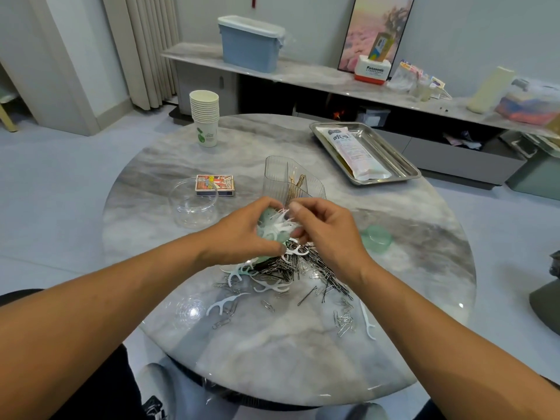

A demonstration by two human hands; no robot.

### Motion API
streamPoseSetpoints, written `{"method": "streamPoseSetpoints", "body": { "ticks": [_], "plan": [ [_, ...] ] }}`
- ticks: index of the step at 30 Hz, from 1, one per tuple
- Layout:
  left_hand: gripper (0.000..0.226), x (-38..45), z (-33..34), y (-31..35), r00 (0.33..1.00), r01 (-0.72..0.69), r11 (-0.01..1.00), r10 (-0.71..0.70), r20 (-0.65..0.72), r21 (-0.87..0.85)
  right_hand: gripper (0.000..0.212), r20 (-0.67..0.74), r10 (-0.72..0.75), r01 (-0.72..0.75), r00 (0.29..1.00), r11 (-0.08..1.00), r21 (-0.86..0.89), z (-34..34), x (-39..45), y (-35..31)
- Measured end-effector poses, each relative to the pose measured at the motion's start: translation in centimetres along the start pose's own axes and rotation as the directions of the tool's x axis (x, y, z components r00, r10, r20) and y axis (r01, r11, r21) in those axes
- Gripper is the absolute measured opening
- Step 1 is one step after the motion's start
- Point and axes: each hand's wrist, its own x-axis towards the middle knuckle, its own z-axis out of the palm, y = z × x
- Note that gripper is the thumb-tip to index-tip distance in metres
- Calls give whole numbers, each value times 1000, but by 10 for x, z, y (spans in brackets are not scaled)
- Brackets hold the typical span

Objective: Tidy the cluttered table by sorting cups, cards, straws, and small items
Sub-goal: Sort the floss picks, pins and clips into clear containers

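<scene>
Round table top (272,344): grey-and-white veined marble pattern. White plastic floss picks (280,224) bunch between the hands against a pale green round container (266,218). Just below the grip, a dark silvery heap of metal clips and hairpins (306,265). Right of it, a translucent green lid (376,238). Beyond, a white paper cup stack (205,116) with green print.

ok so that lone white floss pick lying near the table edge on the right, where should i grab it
Pinch the floss pick by its long straight handle, near the middle, coming from straight above. It lies flat on the table, handle running toward and away from you, so thumb and finger can close across it from either side. Loose paper clips lie just left; approach from the right.
</scene>
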Motion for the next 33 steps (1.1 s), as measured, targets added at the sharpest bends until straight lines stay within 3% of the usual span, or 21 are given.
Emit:
{"method": "streamPoseSetpoints", "body": {
  "ticks": [2, 7, 11, 14, 16, 19, 24, 28, 30, 33],
  "plan": [
    [66, 1, -1, -1, 1000, 20, 999, -20, -8, 37, 12, -37, 2, -1, 999, 1000, 29, -5, 3, -1],
    [63, -1, 3, 1, 999, 17, 1000, -17, 30, 0, 10, 104, -4, 7, 995, 1000, -28, 1, -3, -1],
    [75, 4, -2, -4, 991, 100, 995, -99, -86, 7, 10, -77, -14, 10, 997, 999, -53, -5, 4, -4],
    [75, 8, -14, -15, 962, 198, 977, -209, -178, -75, 15, -159, 93, -122, 983, 976, -182, -32, 17, 1],
    [74, 8, -20, -23, 947, 244, 967, -253, -200, -67, 20, -128, 200, -234, 971, 893, -385, -49, 23, 14],
    [73, 6, -22, -34, 925, 321, 947, -320, -207, -30, 33, -105, 260, -259, 960, 677, -688, -64, 28, 37],
    [76, 6, -18, -40, 896, 392, 920, -380, -230, 6, 48, 20, 275, -77, 961, 337, -938, -69, 25, 55],
    [104, 8, -16, -40, 907, 377, 923, -352, -233, 74, 30, 82, 294, 6, 952, 250, -968, -74, 29, 59],
    [114, 8, -13, -37, 927, 324, 934, -282, -247, 150, 36, 90, 310, 8, 946, 255, -967, -75, 31, 56],
    [104, 8, -5, -28, 950, 208, 938, -126, -285, 278, 49, 72, 341, -38, 937, 304, -952, -77, 33, 52]
  ]
}}
